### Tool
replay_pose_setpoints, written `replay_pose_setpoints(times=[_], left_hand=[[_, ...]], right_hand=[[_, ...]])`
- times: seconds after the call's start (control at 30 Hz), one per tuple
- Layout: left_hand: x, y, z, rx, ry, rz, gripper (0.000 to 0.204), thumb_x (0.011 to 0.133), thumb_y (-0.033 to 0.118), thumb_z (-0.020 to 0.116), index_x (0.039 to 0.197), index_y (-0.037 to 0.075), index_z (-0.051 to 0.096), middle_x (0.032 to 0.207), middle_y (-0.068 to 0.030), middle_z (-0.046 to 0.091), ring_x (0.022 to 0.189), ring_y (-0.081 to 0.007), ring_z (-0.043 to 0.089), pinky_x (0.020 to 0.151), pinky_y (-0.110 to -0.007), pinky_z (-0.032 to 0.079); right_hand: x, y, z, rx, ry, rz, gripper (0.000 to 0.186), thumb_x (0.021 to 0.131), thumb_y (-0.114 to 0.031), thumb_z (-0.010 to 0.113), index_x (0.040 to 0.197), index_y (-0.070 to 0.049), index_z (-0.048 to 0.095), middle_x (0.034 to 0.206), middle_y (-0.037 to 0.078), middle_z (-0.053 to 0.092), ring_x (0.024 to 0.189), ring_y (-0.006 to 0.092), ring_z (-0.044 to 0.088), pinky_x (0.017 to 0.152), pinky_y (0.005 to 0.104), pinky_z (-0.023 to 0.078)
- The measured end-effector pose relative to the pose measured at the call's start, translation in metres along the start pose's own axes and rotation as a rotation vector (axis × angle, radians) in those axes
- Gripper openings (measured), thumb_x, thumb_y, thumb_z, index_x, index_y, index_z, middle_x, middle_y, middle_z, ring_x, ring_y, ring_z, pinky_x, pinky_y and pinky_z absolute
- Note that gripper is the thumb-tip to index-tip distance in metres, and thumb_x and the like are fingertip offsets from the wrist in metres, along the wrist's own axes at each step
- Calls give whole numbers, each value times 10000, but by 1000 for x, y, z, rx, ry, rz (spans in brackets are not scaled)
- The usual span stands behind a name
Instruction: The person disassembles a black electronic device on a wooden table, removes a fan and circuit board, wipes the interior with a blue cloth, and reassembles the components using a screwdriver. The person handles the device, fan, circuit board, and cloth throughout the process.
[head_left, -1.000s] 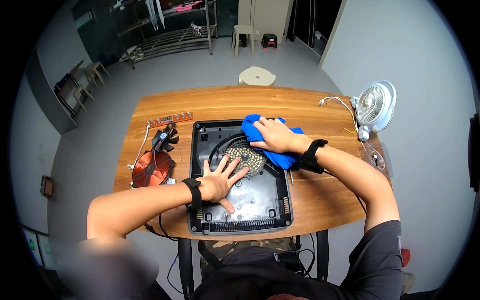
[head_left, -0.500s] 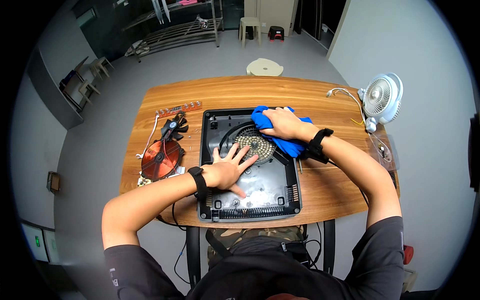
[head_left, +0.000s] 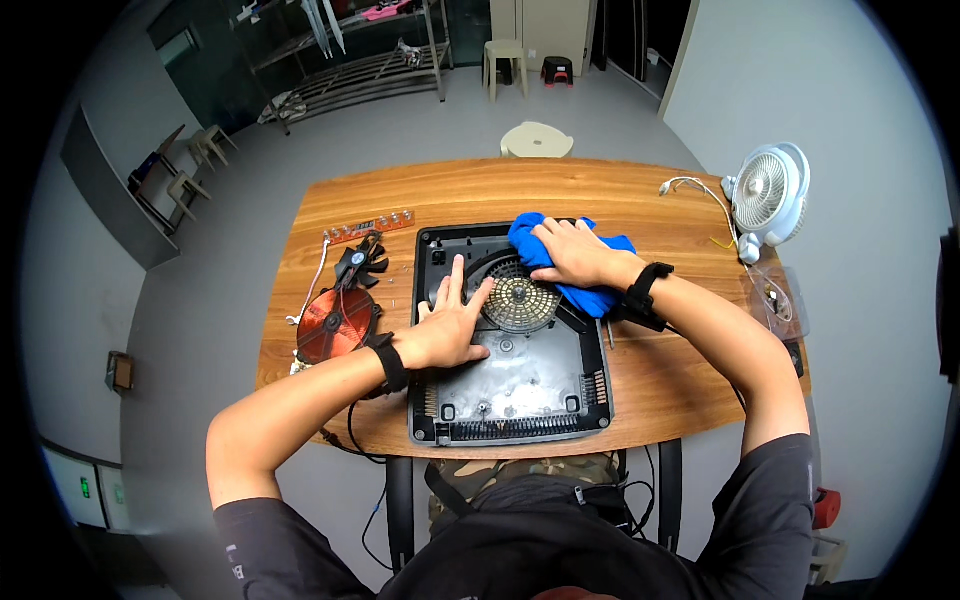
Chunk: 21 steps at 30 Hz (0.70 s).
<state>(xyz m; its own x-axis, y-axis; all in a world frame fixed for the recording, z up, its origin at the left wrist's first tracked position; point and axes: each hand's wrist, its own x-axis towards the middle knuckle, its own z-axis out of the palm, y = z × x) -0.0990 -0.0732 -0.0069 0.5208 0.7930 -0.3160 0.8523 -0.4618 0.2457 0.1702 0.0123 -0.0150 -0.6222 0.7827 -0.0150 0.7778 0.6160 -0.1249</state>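
A black plastic housing [head_left: 520,390] with a round grille [head_left: 520,302] lies on the wooden table [head_left: 490,190], its underside vents along the near edge. My left hand [head_left: 451,318] rests spread on the housing's left part, beside the grille. My right hand [head_left: 575,255] grips a crumpled blue cloth [head_left: 610,300] on the housing's upper right, over the grille's edge. Both wrists wear black straps.
Left of the housing lie an orange circular part [head_left: 332,325], a black fan blade [head_left: 358,266], an orange circuit board [head_left: 370,225] and small screws. A white desk fan [head_left: 768,190] with cables stands at the right. A cream stool [head_left: 537,140] is beyond the table.
My left hand has shifted up and leftward relative to the housing, off the middle of the grille. My right hand stays on the cloth. The camera view has shifted a little.
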Motion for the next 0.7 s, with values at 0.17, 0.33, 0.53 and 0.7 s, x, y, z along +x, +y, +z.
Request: replay_pose_setpoints(times=[0.17, 0.33, 0.53, 0.7], left_hand=[[8, -1, 2, 49, -51, -2, 1037, 727, 438, 886, 1576, 244, 323, 1581, -406, -26, 1491, -557, 112, 1036, -707, 342], [10, -3, 8, 24, 22, 14, 1004, 650, 461, 922, 1512, 253, 453, 1539, -423, 101, 1459, -591, 155, 1030, -736, 364], [12, 3, -1, 15, 46, -1, 1011, 579, 454, 945, 1472, 244, 519, 1471, -386, 249, 1422, -571, 264, 1038, -691, 425], [10, 1, -2, 19, 84, 26, 1017, 560, 446, 951, 1463, 242, 531, 1434, -365, 305, 1393, -558, 332, 1040, -651, 454]], right_hand=[[-6, 2, 2, 22, 106, -75, 659, 879, -407, 733, 1373, -56, 473, 1308, 199, 529, 1191, 388, 542, 944, 525, 417], [-8, -4, -2, 30, 94, -91, 591, 887, -367, 734, 1352, -90, 496, 1245, 170, 586, 1199, 358, 551, 944, 506, 423], [-4, 2, 3, 108, 139, -79, 488, 864, -296, 746, 1248, -84, 531, 1204, 152, 621, 1160, 340, 583, 922, 482, 442], [0, 2, 0, 151, 141, -57, 451, 866, -256, 736, 1223, -64, 538, 1173, 159, 630, 1144, 351, 589, 923, 476, 457]])
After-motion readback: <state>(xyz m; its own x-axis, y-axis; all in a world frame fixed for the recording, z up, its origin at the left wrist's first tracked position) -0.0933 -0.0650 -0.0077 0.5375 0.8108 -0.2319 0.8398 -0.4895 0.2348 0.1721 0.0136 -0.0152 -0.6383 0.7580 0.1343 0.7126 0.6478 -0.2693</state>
